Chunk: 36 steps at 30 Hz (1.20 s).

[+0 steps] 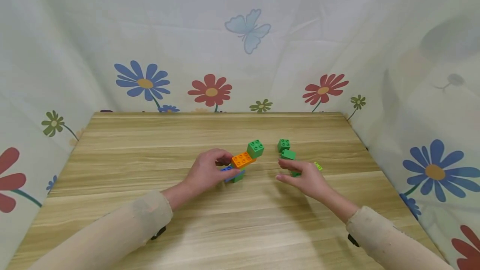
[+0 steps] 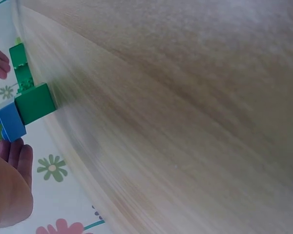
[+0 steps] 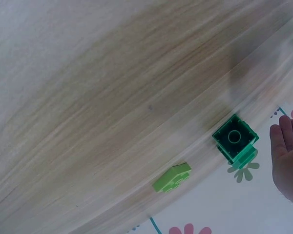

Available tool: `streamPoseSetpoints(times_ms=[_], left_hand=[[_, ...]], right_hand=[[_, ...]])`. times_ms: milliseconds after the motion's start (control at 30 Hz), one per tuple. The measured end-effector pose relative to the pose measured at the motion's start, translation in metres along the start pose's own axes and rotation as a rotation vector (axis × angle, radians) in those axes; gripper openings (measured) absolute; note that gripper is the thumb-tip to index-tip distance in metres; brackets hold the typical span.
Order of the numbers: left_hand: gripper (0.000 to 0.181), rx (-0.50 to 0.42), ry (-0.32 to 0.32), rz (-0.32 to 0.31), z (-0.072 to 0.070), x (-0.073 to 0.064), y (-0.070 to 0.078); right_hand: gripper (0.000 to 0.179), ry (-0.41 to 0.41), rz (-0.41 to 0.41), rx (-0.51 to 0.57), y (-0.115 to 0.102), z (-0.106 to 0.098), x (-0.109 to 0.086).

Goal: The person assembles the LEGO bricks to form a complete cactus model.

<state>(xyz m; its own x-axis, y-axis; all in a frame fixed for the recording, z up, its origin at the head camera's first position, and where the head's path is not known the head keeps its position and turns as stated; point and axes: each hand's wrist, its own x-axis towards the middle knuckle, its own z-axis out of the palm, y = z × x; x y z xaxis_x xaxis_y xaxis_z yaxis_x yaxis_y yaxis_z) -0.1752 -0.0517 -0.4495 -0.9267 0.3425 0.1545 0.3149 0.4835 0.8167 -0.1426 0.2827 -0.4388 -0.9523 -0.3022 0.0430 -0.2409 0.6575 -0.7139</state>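
My left hand (image 1: 206, 169) grips a small stack of toy building bricks, thumb at the blue brick (image 1: 233, 175) and fingers behind it. A green brick (image 2: 35, 103) forms the bottom, close on the table. Above the blue one come a lime layer, an orange brick (image 1: 243, 161) and, at its right end, a green brick (image 1: 256, 149) with studs up. My right hand (image 1: 306, 178) hovers to the right of the stack, thumb and fingers apart, holding nothing. Just beyond its fingertips is a green brick (image 1: 288, 154); another is partly hidden under the hand.
One more green brick (image 1: 283, 144) sits farther back. A lime brick (image 3: 173, 177) lies to the right, partly behind the right hand in the head view. The wooden table (image 1: 168, 136) meets a flowered cloth (image 1: 180, 32) at the back and sides.
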Motion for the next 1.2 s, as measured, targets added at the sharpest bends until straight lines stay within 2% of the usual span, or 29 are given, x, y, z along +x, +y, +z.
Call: streamPoseSetpoints(times_ms=[233, 467, 767, 1200], left_hand=[[0.032, -0.009, -0.003, 0.009, 0.0, 0.0, 0.0], [0.032, -0.009, -0.004, 0.01, 0.001, 0.0, -0.001], [0.031, -0.009, 0.003, 0.024, 0.002, 0.0, -0.002], [0.029, -0.006, 0.007, 0.033, 0.003, 0.0, -0.003]], right_hand=[[0.059, 0.001, 0.001, 0.006, 0.0, 0.0, 0.0], [0.057, 0.015, -0.003, -0.044, 0.002, -0.003, -0.002], [0.057, 0.058, 0.001, -0.105, 0.008, -0.019, -0.008], [0.063, 0.114, 0.019, -0.215, 0.031, -0.041, -0.02]])
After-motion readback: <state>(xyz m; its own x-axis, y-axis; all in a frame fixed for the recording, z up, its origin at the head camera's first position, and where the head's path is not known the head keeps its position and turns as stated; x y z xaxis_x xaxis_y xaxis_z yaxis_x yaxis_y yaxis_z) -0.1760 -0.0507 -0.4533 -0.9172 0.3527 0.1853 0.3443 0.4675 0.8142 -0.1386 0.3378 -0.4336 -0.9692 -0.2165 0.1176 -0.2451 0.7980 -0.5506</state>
